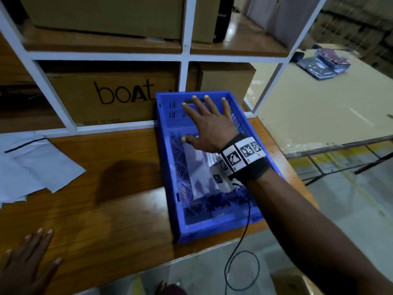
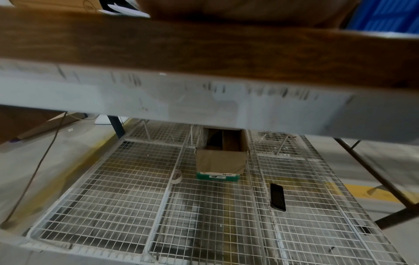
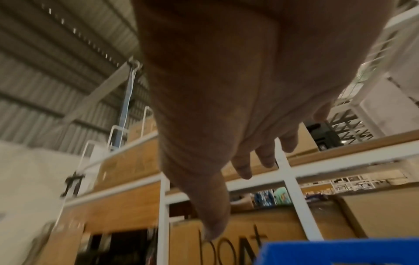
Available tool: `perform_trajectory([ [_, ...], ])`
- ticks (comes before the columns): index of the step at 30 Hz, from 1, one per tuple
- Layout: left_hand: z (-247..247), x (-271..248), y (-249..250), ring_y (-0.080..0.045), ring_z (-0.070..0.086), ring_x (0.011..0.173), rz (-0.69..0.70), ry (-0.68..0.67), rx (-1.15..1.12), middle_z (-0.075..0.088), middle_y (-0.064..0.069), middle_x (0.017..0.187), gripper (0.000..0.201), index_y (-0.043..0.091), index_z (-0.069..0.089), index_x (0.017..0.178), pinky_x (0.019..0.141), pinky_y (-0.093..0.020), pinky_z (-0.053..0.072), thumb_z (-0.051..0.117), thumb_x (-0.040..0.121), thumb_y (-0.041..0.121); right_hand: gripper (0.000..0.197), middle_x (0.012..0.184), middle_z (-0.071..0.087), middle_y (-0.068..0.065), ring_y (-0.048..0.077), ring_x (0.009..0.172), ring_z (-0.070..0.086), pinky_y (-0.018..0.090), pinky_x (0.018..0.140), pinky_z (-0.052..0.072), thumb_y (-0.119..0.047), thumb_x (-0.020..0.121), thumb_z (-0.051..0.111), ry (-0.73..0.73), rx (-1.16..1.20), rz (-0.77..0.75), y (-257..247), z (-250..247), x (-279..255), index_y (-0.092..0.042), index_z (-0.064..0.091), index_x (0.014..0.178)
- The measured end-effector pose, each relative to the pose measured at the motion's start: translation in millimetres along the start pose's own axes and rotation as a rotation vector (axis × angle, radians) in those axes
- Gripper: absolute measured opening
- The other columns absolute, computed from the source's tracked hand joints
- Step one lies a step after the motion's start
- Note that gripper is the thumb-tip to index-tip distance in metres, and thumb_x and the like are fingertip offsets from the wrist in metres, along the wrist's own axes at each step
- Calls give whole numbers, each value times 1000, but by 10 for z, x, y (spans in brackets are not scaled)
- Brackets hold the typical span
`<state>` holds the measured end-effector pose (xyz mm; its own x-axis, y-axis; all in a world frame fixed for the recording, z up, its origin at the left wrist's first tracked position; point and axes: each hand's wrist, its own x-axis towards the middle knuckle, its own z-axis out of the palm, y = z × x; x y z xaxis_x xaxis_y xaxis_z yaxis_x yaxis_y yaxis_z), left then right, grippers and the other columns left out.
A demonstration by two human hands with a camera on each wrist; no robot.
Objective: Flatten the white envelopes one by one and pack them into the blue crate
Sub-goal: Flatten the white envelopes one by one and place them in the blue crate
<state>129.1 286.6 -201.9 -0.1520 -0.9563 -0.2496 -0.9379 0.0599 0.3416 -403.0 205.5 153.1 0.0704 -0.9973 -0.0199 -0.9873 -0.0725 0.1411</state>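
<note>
Head view, nearest me: my left hand (image 1: 27, 262) lies flat on the table (image 1: 119, 209), fingers straight and spread, holding nothing, well to the near left of the crate (image 1: 170, 177). The crate sits on the table's right end, its long axis running away from me toward the shelf frame (image 1: 184, 58). Inside it an envelope (image 1: 200, 167) lies on the slatted floor, its long axis along the crate's, the far end pointing at the shelf frame; my wristband covers its right part. My right hand (image 1: 209, 124) hovers over the crate's far half, palm down, fingers wide and straight, thumb tip over the envelope's far edge; whether it touches, I cannot tell. More envelopes (image 1: 32, 165) lie loosely overlapped left of the crate, well apart from it. Behind the crate, in the shelf frame, stands a box (image 1: 110, 96) printed "boAt".
</note>
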Motion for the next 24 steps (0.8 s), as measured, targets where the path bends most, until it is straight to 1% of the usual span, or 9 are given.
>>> perform_trajectory([
  [2,-48,-110,-103,-34,19,155,63,78,72,15,10,170,90,35,27,160,125,-43,-6,37,83,82,89,169,-5,-3,26,155,-7,62,119,-9,-69,90,47,67,106,40,-230,-104,-156,-36,2,160],
  [4,-158,-157,-46,-29,16,156,62,98,126,13,11,170,94,36,22,162,121,-39,-13,29,83,87,86,168,-7,-3,25,154,-9,60,119,-8,-66,92,47,120,205,55,-523,-147,-322,-37,1,160],
  [6,-269,-242,95,-23,9,157,59,59,161,5,8,170,95,33,11,163,123,-45,-5,20,85,87,84,169,-5,-3,24,154,-8,59,120,-6,-64,93,48,153,310,29,-880,-105,-455,-37,4,159],
  [8,-305,-318,172,-21,4,157,79,59,167,-1,5,170,93,32,6,163,124,-51,3,13,88,86,81,169,1,-3,23,155,-4,59,121,0,-62,92,50,169,425,-4,-1284,29,-543,-37,12,159],
  [12,-443,-387,273,-17,-1,158,76,67,98,-4,9,170,89,35,12,163,126,-49,3,2,89,83,79,168,7,-2,24,154,4,56,120,12,-61,92,52,69,571,-67,-2159,419,-611,-36,15,157],
  [15,-650,-328,348,-18,3,158,100,87,59,-2,11,170,80,39,15,162,124,-47,3,14,92,78,78,168,7,-4,24,154,4,54,120,16,-56,93,55,-91,642,-112,-2783,831,-542,-37,16,158],
  [18,-874,-191,311,-19,4,158,171,137,90,2,8,171,74,39,8,163,124,-46,2,22,98,71,79,168,5,-5,23,154,4,55,119,20,-52,94,56,-264,620,-123,-3341,1255,-420,-36,14,158],
  [21,-1065,46,237,-23,7,158,241,140,151,8,3,172,74,34,11,163,124,-52,14,23,98,68,75,168,5,-4,24,154,5,56,119,21,-50,95,54,-344,605,-115,-3718,1556,-324,-35,15,157],
  [24,-1248,284,69,-27,13,156,295,122,153,13,2,171,72,34,17,162,122,-57,20,38,98,60,75,167,9,-1,24,153,9,56,118,21,-48,95,56,-390,578,-93,-4023,1692,-198,-34,17,157],
])
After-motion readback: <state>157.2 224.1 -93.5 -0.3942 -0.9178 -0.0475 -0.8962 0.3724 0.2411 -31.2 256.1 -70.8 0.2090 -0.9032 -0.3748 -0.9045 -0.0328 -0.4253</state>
